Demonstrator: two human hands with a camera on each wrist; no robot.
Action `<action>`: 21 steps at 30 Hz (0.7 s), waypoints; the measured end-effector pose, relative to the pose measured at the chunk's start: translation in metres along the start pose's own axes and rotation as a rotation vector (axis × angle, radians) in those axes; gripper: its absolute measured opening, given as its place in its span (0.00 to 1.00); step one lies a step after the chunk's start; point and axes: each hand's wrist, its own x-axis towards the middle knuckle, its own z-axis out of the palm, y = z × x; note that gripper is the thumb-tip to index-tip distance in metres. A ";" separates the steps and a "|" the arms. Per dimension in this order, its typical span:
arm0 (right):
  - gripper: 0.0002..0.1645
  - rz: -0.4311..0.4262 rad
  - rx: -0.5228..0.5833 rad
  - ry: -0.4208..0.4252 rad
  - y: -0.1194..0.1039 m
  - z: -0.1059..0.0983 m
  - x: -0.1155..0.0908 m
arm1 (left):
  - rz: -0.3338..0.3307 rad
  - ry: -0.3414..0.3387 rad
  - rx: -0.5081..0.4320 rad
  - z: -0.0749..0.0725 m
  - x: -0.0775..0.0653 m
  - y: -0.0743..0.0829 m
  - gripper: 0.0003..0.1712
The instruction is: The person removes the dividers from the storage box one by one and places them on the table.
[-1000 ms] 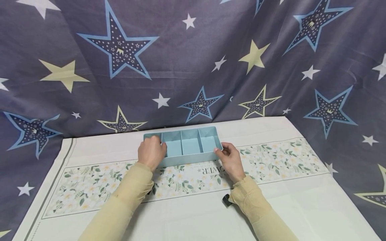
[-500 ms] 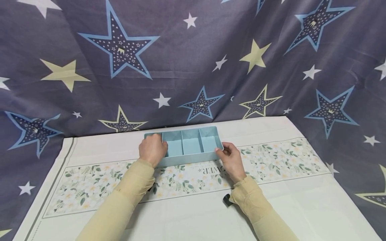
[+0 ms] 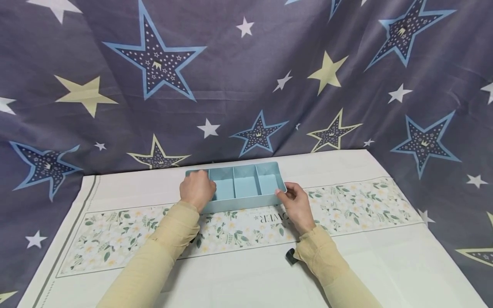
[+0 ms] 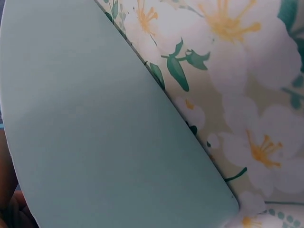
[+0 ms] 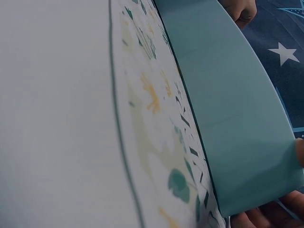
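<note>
A light blue organizer box point(image 3: 236, 202), split by dividers into several compartments, lies on the tablecloth in the head view. My left hand point(image 3: 197, 188) is over its leftmost compartment. The fingers reach down behind the front wall, so I cannot tell what they hold. At the right front corner, my right hand point(image 3: 296, 205) grips the box, thumb on the rim and fingers around the end wall. The front wall of the box point(image 4: 95, 114) fills much of the left wrist view. In the right wrist view, fingers point(image 5: 270, 216) curl under the near end of the box point(image 5: 228, 104).
A white tablecloth point(image 3: 239, 282) with a floral band point(image 3: 354, 205) covers the table. Behind it hangs a dark curtain point(image 3: 223, 77) printed with stars. A small black piece point(image 3: 291, 256) shows at the right sleeve's cuff.
The whole head view has shifted slightly rightward. Both hands keep their places on the box, and the box stays where it lies.
</note>
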 end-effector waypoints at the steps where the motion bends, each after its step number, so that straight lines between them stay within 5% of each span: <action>1: 0.35 0.003 -0.009 -0.005 -0.002 -0.001 -0.001 | 0.001 -0.002 -0.001 0.000 0.000 0.000 0.10; 11: 0.32 0.032 0.023 -0.045 -0.040 -0.008 -0.015 | 0.003 0.001 -0.008 0.001 0.000 0.000 0.10; 18: 0.34 0.000 -0.042 -0.034 -0.013 -0.003 -0.006 | 0.031 0.012 -0.029 0.002 0.000 0.000 0.11; 21: 0.33 0.006 -0.009 -0.034 -0.018 -0.003 -0.008 | 0.031 0.012 -0.028 0.002 0.000 0.000 0.11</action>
